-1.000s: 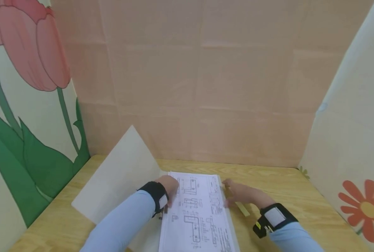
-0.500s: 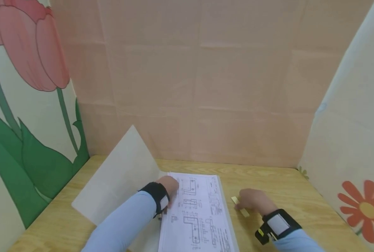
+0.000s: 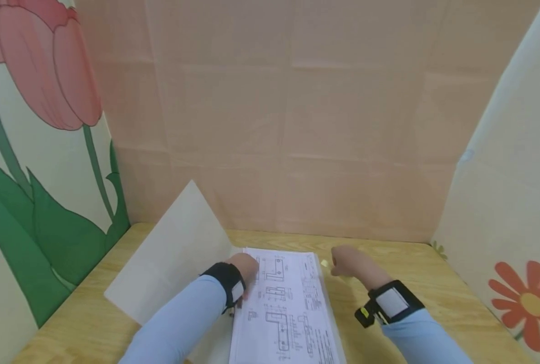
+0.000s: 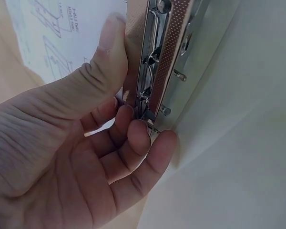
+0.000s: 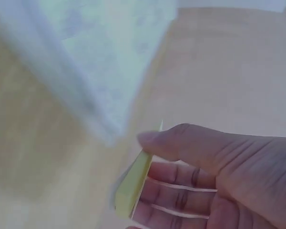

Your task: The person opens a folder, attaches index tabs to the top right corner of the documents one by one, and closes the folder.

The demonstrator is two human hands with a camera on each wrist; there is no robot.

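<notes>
In the head view an open binder lies on a wooden table, its pale cover flap raised to the left and a stack of drawing sheets with black technical line drawings lying flat on its right half. The left hand rests at the inner edge of the sheets, by the spine. The right hand hovers just right of the sheets' far corner, curled around a small pale yellow-green pad of sticky notes, of which only a tip shows.

In the left wrist view the left hand grips the metal ring mechanism, a dimpled copper-toned strip with silver rings; the thumb presses along its near side and the curled fingers hook under its lower end. The printed sheets lie behind the thumb.

The right wrist view is blurred. The right hand pinches the sticky notes between thumb and fingers; the pad looks thin, yellow-green, seen edge-on, just beside the sheet stack.
</notes>
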